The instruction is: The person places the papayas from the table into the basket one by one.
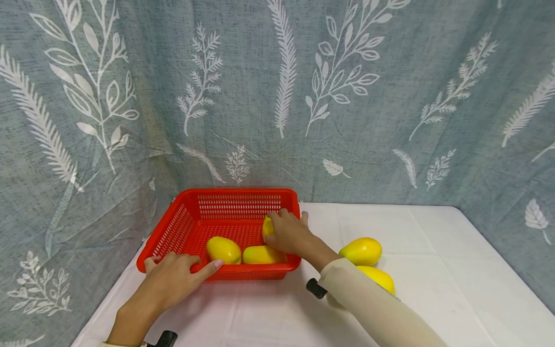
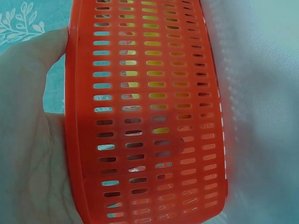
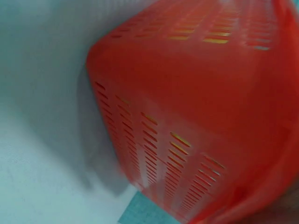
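A red plastic basket (image 1: 243, 191) with slotted walls stands on the white-covered table. My left hand (image 1: 171, 277) grips its near rim at the left, thumb over the edge; in the left wrist view that hand (image 2: 32, 116) lies along the basket's rim beside the slotted wall (image 2: 140, 116). Inside the basket at the right, my right hand (image 1: 291, 233) holds a yellow mango (image 1: 267, 228), mostly covered by the fingers. Two more mangoes lie by the near wall, one (image 1: 223, 249) in the middle and one (image 1: 262, 254) below the right hand. The right wrist view shows the basket's outer corner (image 3: 187, 79).
On the white cloth (image 1: 433, 270) right of the basket lie two mangoes, one (image 1: 363, 250) farther back and one (image 1: 381, 277) partly behind the right sleeve (image 1: 368, 294). A grey-blue leaf-patterned curtain (image 1: 251, 96) hangs behind and along both sides of the table.
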Demonstrator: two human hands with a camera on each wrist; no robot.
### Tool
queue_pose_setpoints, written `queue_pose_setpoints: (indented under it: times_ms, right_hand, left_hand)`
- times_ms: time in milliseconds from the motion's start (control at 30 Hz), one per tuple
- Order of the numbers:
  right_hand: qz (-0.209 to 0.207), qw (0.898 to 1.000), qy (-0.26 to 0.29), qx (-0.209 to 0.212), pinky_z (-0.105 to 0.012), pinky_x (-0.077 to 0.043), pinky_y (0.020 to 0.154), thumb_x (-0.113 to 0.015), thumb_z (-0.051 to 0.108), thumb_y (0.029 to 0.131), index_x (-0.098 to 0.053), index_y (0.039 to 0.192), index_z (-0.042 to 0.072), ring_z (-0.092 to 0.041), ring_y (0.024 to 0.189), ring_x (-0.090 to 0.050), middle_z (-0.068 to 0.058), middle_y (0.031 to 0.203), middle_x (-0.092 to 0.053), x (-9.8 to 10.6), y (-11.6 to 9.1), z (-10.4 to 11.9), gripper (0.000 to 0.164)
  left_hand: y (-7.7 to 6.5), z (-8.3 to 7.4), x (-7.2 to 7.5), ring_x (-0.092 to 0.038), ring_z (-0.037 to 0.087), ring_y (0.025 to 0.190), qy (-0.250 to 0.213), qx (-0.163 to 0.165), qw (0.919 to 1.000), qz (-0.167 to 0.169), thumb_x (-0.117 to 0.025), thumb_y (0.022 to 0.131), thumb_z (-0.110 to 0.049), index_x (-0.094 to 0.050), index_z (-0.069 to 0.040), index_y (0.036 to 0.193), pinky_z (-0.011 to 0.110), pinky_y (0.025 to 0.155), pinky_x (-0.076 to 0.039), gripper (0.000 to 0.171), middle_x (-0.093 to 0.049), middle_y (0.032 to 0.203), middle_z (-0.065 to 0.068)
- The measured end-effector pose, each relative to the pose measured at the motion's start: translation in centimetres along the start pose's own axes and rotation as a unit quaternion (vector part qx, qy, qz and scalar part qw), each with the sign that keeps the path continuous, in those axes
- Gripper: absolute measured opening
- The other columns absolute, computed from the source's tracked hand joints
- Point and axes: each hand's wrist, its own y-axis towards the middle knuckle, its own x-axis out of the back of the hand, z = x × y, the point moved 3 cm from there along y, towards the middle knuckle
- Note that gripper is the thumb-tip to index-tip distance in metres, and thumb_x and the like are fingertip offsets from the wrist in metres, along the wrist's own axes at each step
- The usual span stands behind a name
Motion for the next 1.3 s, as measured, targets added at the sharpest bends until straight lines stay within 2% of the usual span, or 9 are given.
queue_pose_setpoints:
  times_ms: [100, 267, 433, 533, 700, 900, 1033, 1167, 1300]
  right_hand:
    - [-0.006, 0.999, 0.035, 0.019, -0.070, -0.025, 0.111, -0.072, 0.039, 0.099, -0.054, 0.153, 0.014, -0.030, 0.131, -0.057, -0.015, 0.144, -0.059, 0.6, -1.0, -0.1, 0.062]
    - [-0.023, 0.995, 0.091, 0.040, -0.073, -0.021, 0.111, -0.072, 0.038, 0.100, -0.056, 0.152, 0.015, -0.031, 0.139, -0.053, -0.013, 0.150, -0.056, 1.9, -2.6, -0.8, 0.059]
    - [-0.046, 0.989, 0.128, 0.051, -0.064, -0.028, 0.104, -0.075, 0.036, 0.099, -0.059, 0.150, 0.016, -0.030, 0.138, -0.053, -0.011, 0.151, -0.056, 3.3, -4.5, -2.1, 0.057]
    - [-0.057, 0.987, 0.141, 0.049, -0.059, -0.030, 0.102, -0.076, 0.038, 0.098, -0.059, 0.150, 0.018, -0.029, 0.139, -0.053, -0.009, 0.152, -0.056, 4.0, -5.9, -3.1, 0.058]
    - [-0.075, 0.985, 0.148, 0.049, -0.057, -0.031, 0.100, -0.075, 0.039, 0.099, -0.057, 0.150, 0.018, -0.029, 0.141, -0.053, -0.006, 0.151, -0.057, 4.8, -8.5, -5.1, 0.059]
    - [-0.088, 0.987, 0.130, 0.041, -0.050, -0.032, 0.095, -0.077, 0.041, 0.097, -0.059, 0.148, 0.022, -0.025, 0.137, -0.056, -0.001, 0.147, -0.059, 4.4, -12.1, -7.8, 0.057]
    - [-0.094, 0.987, 0.127, 0.033, -0.055, -0.033, 0.098, -0.078, 0.045, 0.096, -0.060, 0.146, 0.024, -0.025, 0.136, -0.057, 0.002, 0.145, -0.061, 3.6, -14.5, -9.7, 0.057]
    - [-0.092, 0.987, 0.132, 0.018, -0.051, -0.034, 0.096, -0.079, 0.051, 0.093, -0.061, 0.144, 0.026, -0.024, 0.135, -0.057, 0.005, 0.143, -0.061, 3.2, -16.6, -11.6, 0.059]
    - [-0.075, 0.988, 0.136, -0.001, -0.060, -0.040, 0.101, -0.082, 0.054, 0.089, -0.061, 0.145, 0.023, -0.034, 0.138, -0.054, -0.002, 0.148, -0.058, 3.2, -18.5, -13.3, 0.067]
  left_hand:
    - [0.0, 0.1, 0.0, -0.069, 0.032, 0.103, 0.000, 0.001, 1.0000, 0.002, -0.050, 0.093, -0.084, -0.079, -0.006, 0.114, 0.058, 0.080, -0.030, 0.086, -0.077, 0.108, 0.009]
    - [-0.1, 0.2, 0.0, -0.068, 0.031, 0.103, 0.001, 0.002, 1.0000, 0.003, -0.049, 0.093, -0.084, -0.079, -0.006, 0.114, 0.060, 0.082, -0.031, 0.086, -0.077, 0.107, 0.009]
    - [-0.1, 0.2, -0.1, -0.068, 0.027, 0.096, 0.002, 0.002, 1.0000, 0.003, -0.050, 0.094, -0.084, -0.080, -0.009, 0.110, 0.060, 0.082, -0.031, 0.082, -0.076, 0.099, 0.004]
    - [-0.1, 0.1, 0.0, -0.068, 0.029, 0.098, 0.001, 0.003, 1.0000, 0.004, -0.049, 0.093, -0.084, -0.079, -0.007, 0.113, 0.060, 0.083, -0.031, 0.084, -0.077, 0.102, 0.006]
    - [-0.2, 0.1, 0.1, -0.068, 0.032, 0.103, 0.002, 0.004, 1.0000, 0.006, -0.049, 0.093, -0.085, -0.078, -0.005, 0.116, 0.059, 0.081, -0.031, 0.088, -0.077, 0.107, 0.010]
    - [-0.1, 0.0, 0.0, -0.068, 0.028, 0.098, 0.002, -0.001, 1.0000, 0.007, -0.048, 0.094, -0.084, -0.079, -0.008, 0.112, 0.059, 0.081, -0.031, 0.084, -0.076, 0.101, 0.006]
    - [-0.1, 0.0, 0.0, -0.066, 0.029, 0.100, 0.002, 0.000, 1.0000, 0.006, -0.048, 0.093, -0.085, -0.079, -0.008, 0.113, 0.056, 0.078, -0.029, 0.085, -0.076, 0.104, 0.007]
    - [-0.1, 0.0, 0.0, -0.065, 0.029, 0.099, 0.003, 0.000, 1.0000, 0.008, -0.048, 0.093, -0.085, -0.079, -0.009, 0.111, 0.054, 0.078, -0.028, 0.084, -0.075, 0.102, 0.005]
    - [0.0, -0.1, 0.0, -0.065, 0.028, 0.099, -0.001, 0.000, 1.0000, 0.007, -0.049, 0.093, -0.085, -0.079, -0.009, 0.111, 0.055, 0.078, -0.028, 0.083, -0.074, 0.100, 0.004]
